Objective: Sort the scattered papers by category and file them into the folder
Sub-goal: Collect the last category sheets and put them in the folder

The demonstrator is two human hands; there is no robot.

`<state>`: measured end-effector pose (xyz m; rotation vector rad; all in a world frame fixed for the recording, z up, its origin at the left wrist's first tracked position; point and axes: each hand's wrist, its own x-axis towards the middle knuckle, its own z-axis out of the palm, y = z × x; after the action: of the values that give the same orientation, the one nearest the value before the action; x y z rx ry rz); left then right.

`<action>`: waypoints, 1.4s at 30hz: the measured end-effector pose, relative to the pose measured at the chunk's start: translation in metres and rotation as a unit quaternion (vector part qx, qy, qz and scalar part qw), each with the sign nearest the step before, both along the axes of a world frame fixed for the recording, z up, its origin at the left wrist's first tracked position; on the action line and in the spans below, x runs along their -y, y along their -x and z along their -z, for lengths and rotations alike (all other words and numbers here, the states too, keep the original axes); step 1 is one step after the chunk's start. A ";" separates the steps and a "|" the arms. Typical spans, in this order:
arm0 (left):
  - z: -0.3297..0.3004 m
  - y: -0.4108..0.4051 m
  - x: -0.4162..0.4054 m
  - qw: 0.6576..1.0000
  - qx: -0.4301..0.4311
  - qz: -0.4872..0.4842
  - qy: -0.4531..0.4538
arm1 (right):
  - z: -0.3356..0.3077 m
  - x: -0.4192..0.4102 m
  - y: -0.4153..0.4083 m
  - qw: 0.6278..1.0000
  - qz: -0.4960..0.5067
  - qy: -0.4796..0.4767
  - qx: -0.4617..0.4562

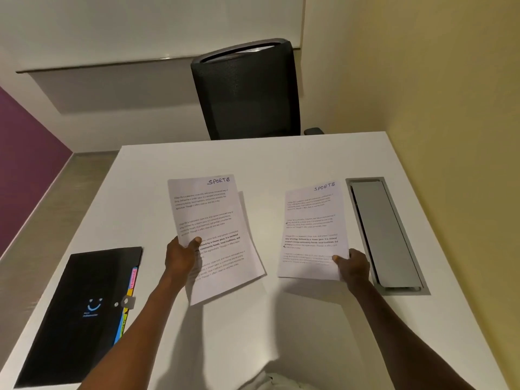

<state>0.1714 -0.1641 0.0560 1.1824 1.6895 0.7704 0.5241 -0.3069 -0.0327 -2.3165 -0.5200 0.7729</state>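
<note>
Two printed sheets, each marked "SPORTS" by hand at its top right, sit over the middle of the white counter (281,333). The left hand (180,256) pinches the left sheet (213,220) at its left edge, thumb on top; the right hand (353,267) pinches the right sheet (311,218) at its lower right corner. A black folder (81,311) with coloured tabs lies closed at 8 o'clock. A grey cable hatch (385,235) is set at 3 o'clock. A black chair (247,91) stands at 12, before white, yellow and purple walls.
</note>
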 end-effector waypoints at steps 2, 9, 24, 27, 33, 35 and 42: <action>-0.005 0.001 0.006 1.000 0.001 -0.011 -0.006 | -0.005 0.004 -0.002 1.000 0.008 -0.026 -0.012; -0.013 -0.001 0.027 0.999 0.028 -0.033 -0.016 | -0.037 0.012 0.003 0.987 -0.020 -0.131 -0.093; -0.037 -0.041 0.063 0.966 0.235 0.070 0.079 | -0.117 0.019 0.058 0.971 -0.154 -0.142 -0.117; -0.044 -0.038 0.063 0.952 0.272 0.089 0.106 | -0.128 0.019 0.059 0.959 -0.190 -0.142 -0.158; -0.053 -0.041 0.061 0.938 0.288 0.145 0.126 | -0.146 0.009 0.041 0.935 -0.138 -0.235 -0.225; -0.057 -0.047 0.063 0.933 0.299 0.154 0.130 | -0.146 0.007 0.037 0.913 -0.166 -0.259 -0.266; -0.051 -0.076 0.073 0.938 0.270 0.204 0.071 | -0.133 0.005 0.063 0.928 -0.146 -0.259 -0.226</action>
<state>0.2473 -0.2375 0.1071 1.0500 0.9863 0.6250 0.4612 -0.3120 0.1004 -1.5301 -0.7565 1.1161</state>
